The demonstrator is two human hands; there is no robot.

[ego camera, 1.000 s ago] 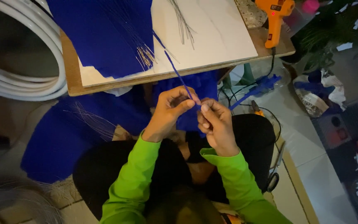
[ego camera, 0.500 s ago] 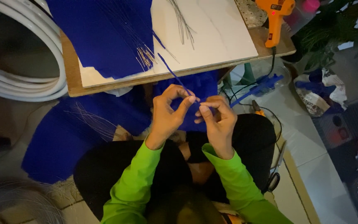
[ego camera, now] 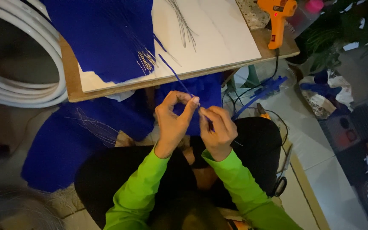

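Observation:
My left hand [ego camera: 173,121] and my right hand [ego camera: 216,127] meet above my lap, both pinching a thin wire wrapped in blue paper [ego camera: 173,72] that slants up and left toward the board. Left thumb and forefinger grip it near the middle; the right hand's fingers close on its lower end. Both sleeves are bright green. A large sheet of blue crepe paper [ego camera: 103,34] lies on the white board [ego camera: 218,38], with a bundle of thin bare wires [ego camera: 143,57] on top of it.
An orange glue gun [ego camera: 277,17] stands at the board's right end, its cord trailing down. More bare wires [ego camera: 184,25] lie on the board. Blue paper [ego camera: 64,145] covers the floor at left. White coiled tubing [ego camera: 30,64] sits far left. Scissors [ego camera: 282,179] lie at my right knee.
Both hands have shifted slightly and the fingers have re-pinched the blue wire; its tilt has changed a little. Everything else is still.

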